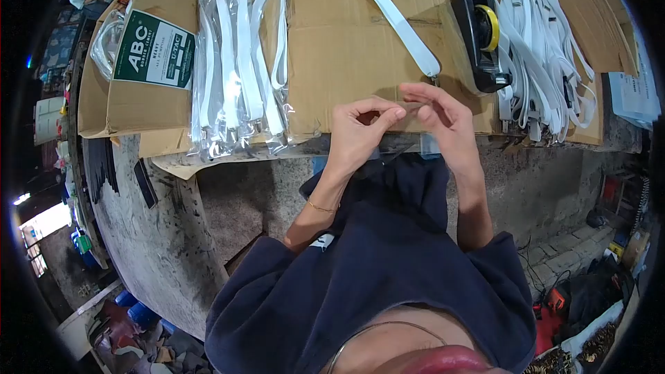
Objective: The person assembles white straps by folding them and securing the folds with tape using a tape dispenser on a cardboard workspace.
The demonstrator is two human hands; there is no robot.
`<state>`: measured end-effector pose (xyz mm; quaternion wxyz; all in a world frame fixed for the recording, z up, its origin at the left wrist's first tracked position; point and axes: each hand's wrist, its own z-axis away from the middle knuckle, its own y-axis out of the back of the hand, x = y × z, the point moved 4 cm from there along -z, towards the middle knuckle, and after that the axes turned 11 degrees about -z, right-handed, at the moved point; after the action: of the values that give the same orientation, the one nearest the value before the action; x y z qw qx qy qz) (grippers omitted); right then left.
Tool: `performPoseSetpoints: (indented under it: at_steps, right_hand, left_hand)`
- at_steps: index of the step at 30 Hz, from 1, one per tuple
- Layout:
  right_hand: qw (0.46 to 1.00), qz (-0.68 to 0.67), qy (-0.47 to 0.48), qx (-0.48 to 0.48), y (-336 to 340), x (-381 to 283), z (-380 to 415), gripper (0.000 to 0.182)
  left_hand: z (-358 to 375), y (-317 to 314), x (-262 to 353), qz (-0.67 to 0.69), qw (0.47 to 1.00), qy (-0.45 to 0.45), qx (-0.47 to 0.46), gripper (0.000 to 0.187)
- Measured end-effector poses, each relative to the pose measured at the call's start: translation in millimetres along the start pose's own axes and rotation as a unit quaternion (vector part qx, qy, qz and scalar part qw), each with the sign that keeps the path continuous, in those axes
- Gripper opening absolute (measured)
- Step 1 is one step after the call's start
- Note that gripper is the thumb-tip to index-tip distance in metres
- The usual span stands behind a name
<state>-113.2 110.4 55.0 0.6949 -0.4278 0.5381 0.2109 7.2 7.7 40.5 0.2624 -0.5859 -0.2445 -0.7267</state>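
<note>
My left hand [361, 131] is closed, thumb and forefinger pinched together just over the near edge of the cardboard. Close beside it, my right hand [449, 125] has its fingers curled in, forefinger raised above the thumb. Something thin and faint spans the gap between the fingertips; I cannot make out what it is. Beyond the hands a white strap [395, 10] lies on the cardboard [332, 41], its metal end close to my right fingers. To the right stands a black tape dispenser [474, 41] with a yellow-cored roll.
Bagged white straps [235, 62] lie to the left, beside an open cardboard box [149, 107] bearing a green and white label. A heap of white straps [530, 41] with metal clips covers the right side. Leather-like scraps [138, 343] lie on the floor, lower left.
</note>
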Motion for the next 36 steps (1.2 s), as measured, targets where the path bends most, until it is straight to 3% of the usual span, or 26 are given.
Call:
performPoseSetpoints:
  at_steps: [3, 13, 16, 19, 21, 25, 31, 34, 36]
  right_hand:
    - [0.998, 0.013, -0.036, -0.041, -3, -3, -1, 0.022]
    - [1.000, 0.003, -0.012, 0.001, 1, -3, 0, 0.010]
    - [0.998, -0.034, -0.016, -0.059, 5, 6, -3, 0.015]
    - [1.000, -0.009, 0.028, 0.004, -1, 2, -5, 0.028]
    - [0.998, -0.038, -0.019, 0.044, -9, -6, -3, 0.041]
    - [0.999, -0.001, -0.037, 0.026, 2, -11, -4, 0.047]
    - [0.998, -0.017, -0.048, 0.045, 16, 4, -1, 0.030]
    - [0.997, -0.078, -0.002, 0.014, 28, 11, -2, 0.021]
    - [0.999, 0.010, -0.002, 0.043, 29, 8, -6, 0.024]
  left_hand:
    - [0, -4, 4, 0.041, 0.999, -0.021, -0.003, 0.008]
    - [4, 0, 4, 0.036, 0.999, -0.008, -0.036, 0.013]
    - [2, 0, 2, 0.036, 0.998, 0.003, -0.060, 0.014]
    - [5, -1, 0, 0.064, 0.995, -0.024, -0.070, 0.014]
    - [7, -1, 1, 0.063, 0.997, -0.011, -0.046, 0.014]
    - [4, -1, -1, 0.030, 0.999, -0.015, -0.037, 0.013]
    - [3, -6, 0, -0.020, 0.996, 0.001, -0.092, 0.011]
    - [3, -11, -3, -0.002, 0.995, 0.024, -0.097, 0.012]
    - [4, -13, -1, -0.020, 0.994, 0.015, -0.104, 0.013]
